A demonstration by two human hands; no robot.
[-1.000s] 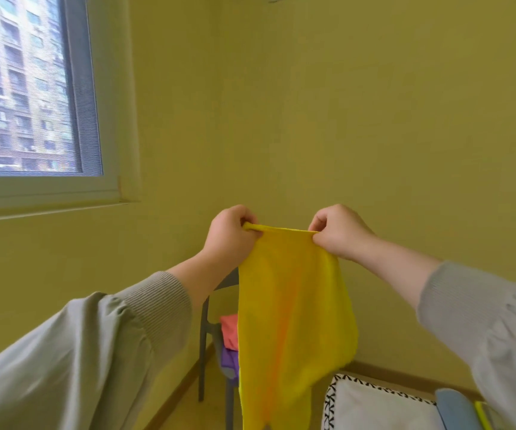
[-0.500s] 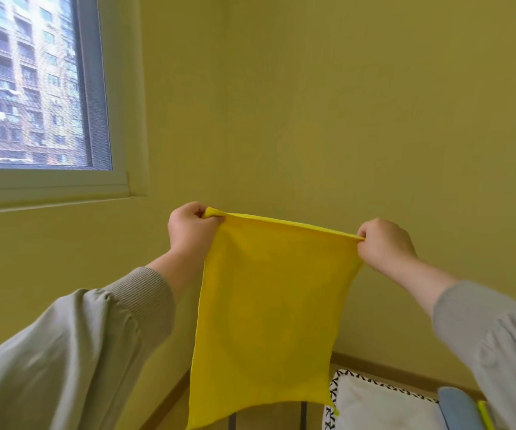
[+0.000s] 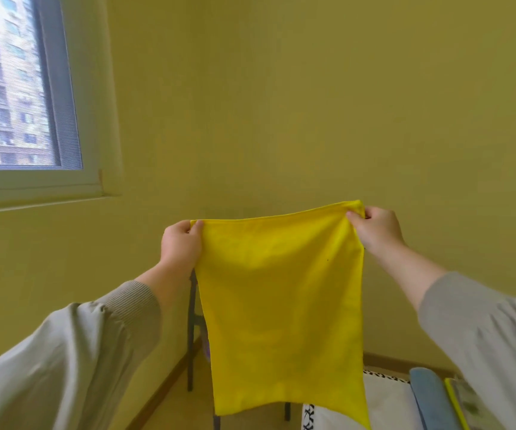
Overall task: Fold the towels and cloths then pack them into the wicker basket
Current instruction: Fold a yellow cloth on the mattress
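Note:
A bright yellow cloth (image 3: 281,305) hangs spread flat in the air in front of me. My left hand (image 3: 180,243) pinches its top left corner. My right hand (image 3: 374,228) pinches its top right corner, a little higher than the left one. The cloth's lower edge hangs free near the bottom of the view. At the bottom right lie a folded blue cloth (image 3: 430,395) and a thin yellow-edged cloth (image 3: 455,405). No wicker basket shows in this view.
A grey chair (image 3: 192,330) stands behind the hanging cloth, mostly hidden by it. A white cushion with a black patterned edge (image 3: 384,401) lies at the bottom right. Yellow walls meet in a corner ahead; a window (image 3: 17,88) is at the upper left.
My hands have moved apart and stretched the yellow cloth out wide, from bunched between them to flat. My view has shifted right, and the cloth now hides the chair seat.

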